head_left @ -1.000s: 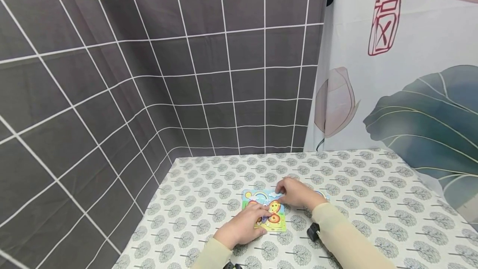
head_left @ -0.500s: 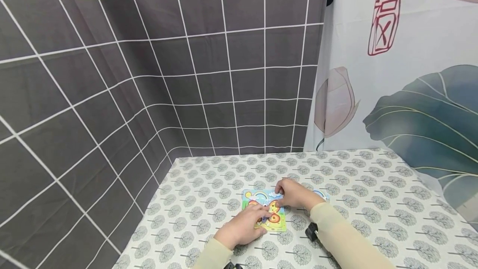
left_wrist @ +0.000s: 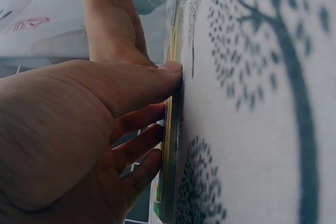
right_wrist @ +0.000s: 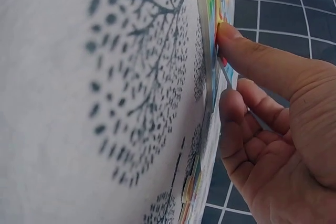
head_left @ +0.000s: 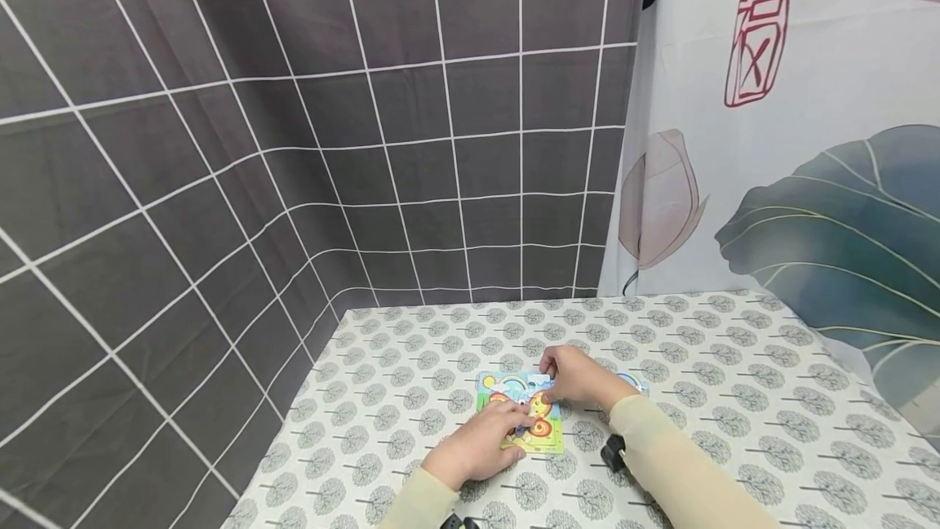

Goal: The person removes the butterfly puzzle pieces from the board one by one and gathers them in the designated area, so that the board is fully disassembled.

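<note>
A flat picture puzzle board [head_left: 547, 443] with a sun, a rainbow and an orange-and-yellow butterfly lies on the table. My left hand [head_left: 481, 441] rests on its left and near part, covering some of the picture. In the left wrist view, the fingertips [left_wrist: 152, 157] touch the board's face and the thumb lies by its edge. My right hand [head_left: 578, 378] is at the board's upper right. Its thumb and fingers pinch a thin puzzle piece [right_wrist: 226, 73], which is tilted up from the board in the right wrist view. Most of that piece is hidden.
A second colourful flat board [head_left: 633, 382] lies just beyond the right wrist, partly hidden by it. The table is covered by a tree-print cloth [head_left: 396, 415]. A dark checked curtain [head_left: 441, 186] and a white printed curtain [head_left: 683, 211] hang behind.
The right thumb and fingers have shifted slightly on the board's upper right, and a pale patch now shows beside them. The left hand stays in place.
</note>
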{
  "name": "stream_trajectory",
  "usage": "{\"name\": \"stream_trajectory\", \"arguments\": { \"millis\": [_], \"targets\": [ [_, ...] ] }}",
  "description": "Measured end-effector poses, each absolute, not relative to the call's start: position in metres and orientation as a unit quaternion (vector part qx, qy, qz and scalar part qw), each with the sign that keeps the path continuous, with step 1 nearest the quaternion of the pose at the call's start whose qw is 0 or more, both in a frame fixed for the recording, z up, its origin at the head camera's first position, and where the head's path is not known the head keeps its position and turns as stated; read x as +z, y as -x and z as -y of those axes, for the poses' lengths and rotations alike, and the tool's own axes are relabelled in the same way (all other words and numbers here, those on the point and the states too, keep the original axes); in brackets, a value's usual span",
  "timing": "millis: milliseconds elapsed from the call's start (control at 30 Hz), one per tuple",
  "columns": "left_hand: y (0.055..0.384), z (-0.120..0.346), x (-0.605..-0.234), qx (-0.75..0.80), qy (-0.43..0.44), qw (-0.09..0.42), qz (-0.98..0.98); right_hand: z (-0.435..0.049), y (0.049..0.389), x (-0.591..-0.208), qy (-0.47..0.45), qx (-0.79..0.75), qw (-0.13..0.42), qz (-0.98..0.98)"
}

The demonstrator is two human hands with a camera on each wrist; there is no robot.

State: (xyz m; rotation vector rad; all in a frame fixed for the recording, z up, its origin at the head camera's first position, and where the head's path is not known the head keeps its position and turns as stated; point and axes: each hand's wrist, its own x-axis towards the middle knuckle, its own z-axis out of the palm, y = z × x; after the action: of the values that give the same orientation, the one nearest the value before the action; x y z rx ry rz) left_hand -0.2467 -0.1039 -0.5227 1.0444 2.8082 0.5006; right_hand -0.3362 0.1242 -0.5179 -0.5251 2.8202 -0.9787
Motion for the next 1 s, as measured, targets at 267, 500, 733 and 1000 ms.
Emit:
{"name": "stream_trajectory", "arguments": {
  "millis": [267, 500, 733, 1000],
  "targets": [
    [0.2459, 0.1037, -0.5203, 0.168, -0.35, 0.05, -0.92, -0.1277, 0.3368, -0.518, 0.193, -0.317, 0.048, -0.927],
    [0.2455, 0.1038, -0.5215, 0.164, -0.353, 0.047, -0.92, -0.1301, 0.3337, -0.5177, 0.204, -0.309, 0.045, -0.928],
    [0.2452, 0.1039, -0.5222, 0.164, -0.347, 0.051, -0.922, -0.1318, 0.3334, -0.5172, 0.213, -0.296, 0.036, -0.931],
    [0.2471, 0.1035, -0.5239, 0.162, -0.342, 0.053, -0.924, -0.1315, 0.3339, -0.5179, 0.203, -0.29, 0.042, -0.934]
  ]
}}
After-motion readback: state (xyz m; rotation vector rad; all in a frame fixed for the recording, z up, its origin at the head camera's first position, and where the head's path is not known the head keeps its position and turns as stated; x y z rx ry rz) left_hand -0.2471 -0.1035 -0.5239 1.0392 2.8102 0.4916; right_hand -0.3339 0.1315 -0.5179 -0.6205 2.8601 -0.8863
